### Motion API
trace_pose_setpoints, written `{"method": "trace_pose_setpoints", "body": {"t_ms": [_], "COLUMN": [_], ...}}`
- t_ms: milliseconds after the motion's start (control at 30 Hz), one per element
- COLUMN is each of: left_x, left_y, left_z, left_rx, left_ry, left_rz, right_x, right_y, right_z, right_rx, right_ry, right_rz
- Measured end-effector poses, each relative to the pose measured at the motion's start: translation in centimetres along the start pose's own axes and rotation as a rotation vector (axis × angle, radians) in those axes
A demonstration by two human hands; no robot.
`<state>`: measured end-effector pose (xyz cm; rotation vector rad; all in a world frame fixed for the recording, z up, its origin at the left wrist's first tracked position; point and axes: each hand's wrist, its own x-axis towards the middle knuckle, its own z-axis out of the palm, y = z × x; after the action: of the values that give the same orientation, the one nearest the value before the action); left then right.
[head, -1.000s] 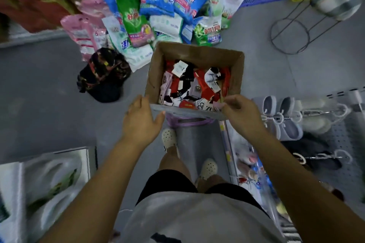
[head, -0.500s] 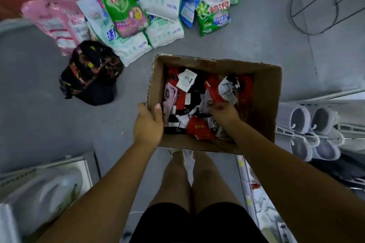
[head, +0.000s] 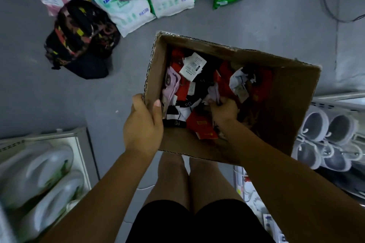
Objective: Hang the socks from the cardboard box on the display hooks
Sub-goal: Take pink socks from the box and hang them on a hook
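Digging right hand (head: 224, 110) among socks (head: 183, 92)

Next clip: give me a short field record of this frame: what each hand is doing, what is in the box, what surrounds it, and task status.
left hand: left hand grips the near-left corner of the cardboard box, thumb inside the wall
right hand: right hand is down in the box, fingers closed on a pale pink sock
box contents: mixed socks in red, black, white and pink, with paper tags
floor: detergent bags and a dark patterned bag beyond the box
right side: grey slippers on a rack
task status: no sock out of the box yet
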<state>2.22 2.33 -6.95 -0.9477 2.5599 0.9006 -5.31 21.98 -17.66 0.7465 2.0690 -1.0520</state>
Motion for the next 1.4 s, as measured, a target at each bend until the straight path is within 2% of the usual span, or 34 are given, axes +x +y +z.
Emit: {"method": "trace_pose_setpoints", "body": {"t_ms": [133,200,300,400,467,567,600,633,700,833,900,1100,1167,1300,1400], "left_x": [0.0,-0.4,-1.8,-3.5,-4.0,-3.5,-3.4,-3.3,-3.3,-3.3,-3.4,-5.0,-5.4,-5.5,-5.2], "left_y": [0.3,0.9,2.9,5.5,7.5,10.1,10.6,11.0,11.8,12.7,12.1,8.4,7.2,5.0,3.7], "left_z": [-0.2,-0.3,-1.0,-1.9,-2.3,-3.1,-3.4,-3.6,-3.8,-3.6,-3.5,-5.8,-7.0,-8.5,-8.8], "left_rx": [-0.107,-0.068,-0.070,-0.209,-0.349,-0.706,-0.787,-0.846,-0.960,-1.124,-1.121,-1.018,-1.031,-1.009,-1.017], "left_ry": [-0.021,0.055,0.225,0.198,0.020,-0.486,-0.624,-0.731,-0.810,-0.655,-0.545,-0.017,0.103,0.173,0.197], "left_rz": [-0.066,-0.097,-0.040,-0.004,-0.147,-0.626,-0.715,-0.741,-0.694,-0.675,-0.674,-0.656,-0.641,-0.651,-0.654], "right_x": [-4.2,-7.0,-10.5,-13.2,-14.6,-16.6,-17.2,-17.7,-18.5,-19.5,-19.5,-16.0,-13.9,-9.8,-6.7], "right_y": [-1.1,-2.1,-3.4,-4.6,-4.8,-5.2,-5.2,-5.2,-4.9,-4.3,-4.2,-5.1,-6.6,-10.1,-11.3], "right_z": [-2.3,-4.2,-6.9,-9.2,-10.4,-11.9,-12.3,-12.7,-13.2,-13.6,-13.7,-11.4,-9.2,-3.0,1.2], "right_rx": [0.174,0.230,0.277,0.266,0.300,0.323,0.322,0.312,0.299,0.361,0.313,0.257,0.195,0.193,0.089], "right_ry": [-0.144,-0.226,-0.329,-0.397,-0.440,-0.494,-0.511,-0.525,-0.562,-0.652,-0.674,-0.574,-0.525,-0.500,-0.409], "right_rz": [-0.006,-0.014,-0.065,-0.135,-0.162,-0.222,-0.239,-0.250,-0.247,-0.139,-0.132,-0.023,-0.048,-0.007,0.023]}}
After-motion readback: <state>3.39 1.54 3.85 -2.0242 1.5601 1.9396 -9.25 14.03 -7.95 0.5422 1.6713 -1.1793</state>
